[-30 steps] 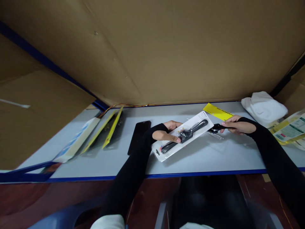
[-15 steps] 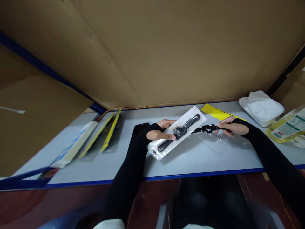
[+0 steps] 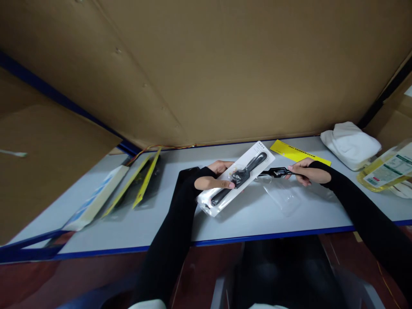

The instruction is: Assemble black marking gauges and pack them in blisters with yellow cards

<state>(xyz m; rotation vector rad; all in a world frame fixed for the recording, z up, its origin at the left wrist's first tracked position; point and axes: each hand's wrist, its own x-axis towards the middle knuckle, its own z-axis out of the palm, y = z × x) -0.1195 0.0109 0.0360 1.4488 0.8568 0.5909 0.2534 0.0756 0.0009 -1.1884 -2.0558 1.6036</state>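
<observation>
1. Left hand [image 3: 210,183]: pinches a clear-fronted package [image 3: 252,165] above the worktop [image 3: 238,227]; small print illegible.
2. Right hand [image 3: 304,171]: pinches one end of a black tool [image 3: 277,172], beside the package.
3. Yellow card [image 3: 298,153]: inverted lettering, apparently "WOODWORKING TOOL".
4. Bottle [image 3: 386,169], right: green-and-white label, unreadable.

Brown cardboard walls [image 3: 244,77] enclose a blue-edged grey table [image 3: 174,184] above reddish flooring [image 3: 206,270].

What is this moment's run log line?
left hand: holds white rectangular blister pack | right hand: holds slender black tool | long yellow card: on grey table
</observation>
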